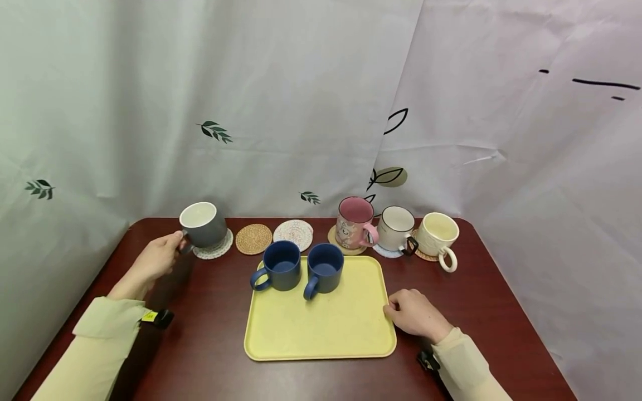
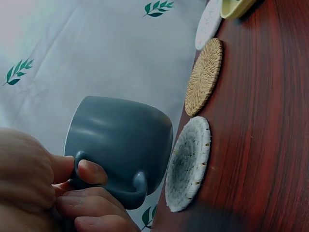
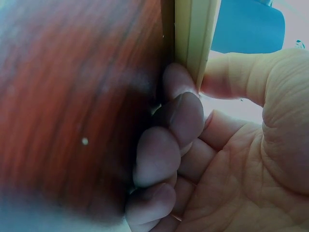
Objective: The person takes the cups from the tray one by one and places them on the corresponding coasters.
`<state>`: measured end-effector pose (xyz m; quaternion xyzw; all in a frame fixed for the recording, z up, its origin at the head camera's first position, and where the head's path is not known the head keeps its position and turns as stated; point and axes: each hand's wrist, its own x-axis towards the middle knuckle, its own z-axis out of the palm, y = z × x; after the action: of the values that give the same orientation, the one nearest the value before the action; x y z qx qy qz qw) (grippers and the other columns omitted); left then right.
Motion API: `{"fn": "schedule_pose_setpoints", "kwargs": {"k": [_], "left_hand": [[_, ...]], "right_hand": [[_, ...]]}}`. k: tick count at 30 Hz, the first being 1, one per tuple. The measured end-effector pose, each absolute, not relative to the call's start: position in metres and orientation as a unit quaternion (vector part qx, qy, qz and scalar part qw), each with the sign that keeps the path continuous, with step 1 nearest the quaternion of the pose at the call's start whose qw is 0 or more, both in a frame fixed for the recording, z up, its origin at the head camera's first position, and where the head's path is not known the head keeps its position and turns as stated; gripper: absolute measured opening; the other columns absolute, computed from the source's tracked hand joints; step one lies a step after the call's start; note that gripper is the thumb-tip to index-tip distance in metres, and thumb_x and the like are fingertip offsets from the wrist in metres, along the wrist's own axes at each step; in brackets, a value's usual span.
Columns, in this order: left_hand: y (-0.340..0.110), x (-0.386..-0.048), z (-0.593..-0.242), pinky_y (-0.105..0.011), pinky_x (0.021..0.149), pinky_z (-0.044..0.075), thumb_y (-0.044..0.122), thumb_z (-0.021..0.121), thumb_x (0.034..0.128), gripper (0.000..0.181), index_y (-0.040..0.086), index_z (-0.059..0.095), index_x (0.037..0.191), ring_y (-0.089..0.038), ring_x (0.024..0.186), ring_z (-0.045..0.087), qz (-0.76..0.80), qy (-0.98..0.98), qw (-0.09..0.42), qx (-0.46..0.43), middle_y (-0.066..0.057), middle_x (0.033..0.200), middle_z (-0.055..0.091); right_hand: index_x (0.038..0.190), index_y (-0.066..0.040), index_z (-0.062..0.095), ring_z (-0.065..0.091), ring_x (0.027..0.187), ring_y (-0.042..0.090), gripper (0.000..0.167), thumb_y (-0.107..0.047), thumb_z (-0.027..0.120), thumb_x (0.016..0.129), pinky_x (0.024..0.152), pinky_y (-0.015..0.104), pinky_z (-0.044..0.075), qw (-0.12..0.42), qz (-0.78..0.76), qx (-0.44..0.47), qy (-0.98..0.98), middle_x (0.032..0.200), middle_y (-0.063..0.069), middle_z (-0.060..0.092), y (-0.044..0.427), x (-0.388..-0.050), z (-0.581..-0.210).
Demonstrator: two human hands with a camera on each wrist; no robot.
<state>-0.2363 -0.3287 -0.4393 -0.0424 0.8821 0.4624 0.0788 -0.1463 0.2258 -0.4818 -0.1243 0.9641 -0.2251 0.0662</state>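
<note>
My left hand [image 1: 157, 257] grips the handle of a dark grey mug [image 1: 204, 227] with a white inside. That mug is over a grey-and-white woven coaster [image 2: 189, 164] at the table's back left; whether its base touches the coaster I cannot tell. In the left wrist view, fingers [image 2: 91, 171] hook through the handle. My right hand [image 1: 415, 313] pinches the right rim of a yellow tray [image 1: 321, 328] between thumb and curled fingers. Two navy mugs, the left one [image 1: 283, 267] and the right one [image 1: 326, 270], stand upright near the tray's back edge.
A tan coaster [image 1: 253, 239] and a white coaster [image 1: 293, 234] lie bare behind the tray. Farther right, a pink mug [image 1: 348, 228], a white mug with black handle [image 1: 393, 231] and a cream mug [image 1: 435, 236] stand on coasters. A curtain [image 1: 281, 111] hangs behind the table.
</note>
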Motion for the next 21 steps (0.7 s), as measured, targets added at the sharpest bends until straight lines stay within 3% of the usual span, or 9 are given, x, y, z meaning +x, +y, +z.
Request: {"fn": "schedule_pose_setpoints", "kwargs": {"k": [21], "left_hand": [[-0.327,-0.241,-0.453,-0.032,0.057,0.039,0.051,0.023,0.1108,0.053,0.007,0.049,0.096,-0.012,0.064,0.041,0.448,0.887,0.095,-0.059,0.006,0.069,0.041]], "right_hand": [[0.052,-0.021,0.044,0.030,0.047,0.001,0.045,-0.011,0.065,0.090,0.048,0.019,0.026,0.063,-0.227,-0.124,0.964,0.048,-0.017,0.029,0.226,-0.147,-0.482]]}}
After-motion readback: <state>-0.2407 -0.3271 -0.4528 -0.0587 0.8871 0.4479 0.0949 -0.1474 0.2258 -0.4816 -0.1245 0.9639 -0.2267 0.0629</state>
